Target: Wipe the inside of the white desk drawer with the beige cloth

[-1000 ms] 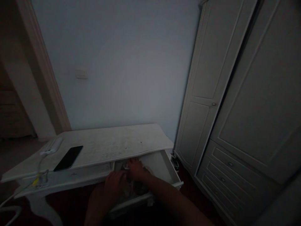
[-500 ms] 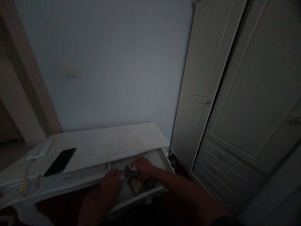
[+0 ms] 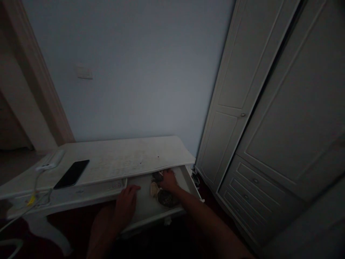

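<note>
An open drawer (image 3: 145,216) juts out from the white desk. Inside it my right hand (image 3: 168,180) is closed around a dark grey, soft-looking bundle (image 3: 157,176) near the drawer's back, and the fingers partly cover it. In front of that hand lie a beige bundle (image 3: 154,189) and a dark patterned bundle (image 3: 165,198), which look like rolled-up socks, though the dim light hides their exact kind. My left hand (image 3: 128,198) rests at the drawer's left side, with one finger stretched out and nothing seen in it.
A black phone (image 3: 72,174) lies on the white desktop (image 3: 129,153), with a white power strip (image 3: 50,160) and cable at the left. A white wardrobe (image 3: 229,133) stands on the right. Dark items (image 3: 195,180) sit on the floor between desk and wardrobe. A switch (image 3: 84,72) is on the wall.
My right hand has moved toward the drawer's back with the grey bundle. The beige and dark bundles are less covered and sit farther back. The left hand stays by the drawer's left side.
</note>
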A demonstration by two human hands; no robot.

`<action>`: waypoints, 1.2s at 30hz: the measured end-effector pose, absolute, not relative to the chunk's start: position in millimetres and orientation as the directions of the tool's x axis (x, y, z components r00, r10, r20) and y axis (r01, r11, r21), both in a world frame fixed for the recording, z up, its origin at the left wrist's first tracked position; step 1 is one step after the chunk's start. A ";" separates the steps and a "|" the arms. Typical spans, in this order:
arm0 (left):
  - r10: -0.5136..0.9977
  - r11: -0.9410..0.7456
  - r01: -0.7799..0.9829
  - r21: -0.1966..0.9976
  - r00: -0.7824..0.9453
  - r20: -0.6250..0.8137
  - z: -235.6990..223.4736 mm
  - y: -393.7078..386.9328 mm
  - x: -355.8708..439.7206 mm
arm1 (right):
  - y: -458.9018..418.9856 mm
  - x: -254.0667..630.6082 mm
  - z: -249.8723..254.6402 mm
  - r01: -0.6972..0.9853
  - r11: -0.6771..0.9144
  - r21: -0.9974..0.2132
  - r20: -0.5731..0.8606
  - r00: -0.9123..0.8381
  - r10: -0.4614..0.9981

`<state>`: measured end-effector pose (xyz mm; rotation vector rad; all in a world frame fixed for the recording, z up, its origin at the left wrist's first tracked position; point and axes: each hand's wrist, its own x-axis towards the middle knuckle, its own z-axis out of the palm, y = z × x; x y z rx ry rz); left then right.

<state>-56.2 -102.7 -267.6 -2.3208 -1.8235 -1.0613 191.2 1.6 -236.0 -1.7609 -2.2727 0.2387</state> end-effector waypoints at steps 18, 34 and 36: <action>0.838 -0.405 0.861 0.307 0.216 0.501 -271.6 -98.4 -63.5 | -29.3 117.0 -249.0 0.560 0.801 -0.214 -0.158 -0.828 0.537; 0.908 -0.331 0.874 0.355 0.194 0.370 -253.3 -108.8 -56.9 | -41.8 127.3 -232.8 0.539 0.826 -0.164 -0.225 -0.836 0.500; 0.925 -0.298 0.878 0.376 0.170 0.339 -255.5 -106.8 -57.7 | -40.5 128.4 -234.3 0.532 0.831 -0.163 -0.231 -0.839 0.492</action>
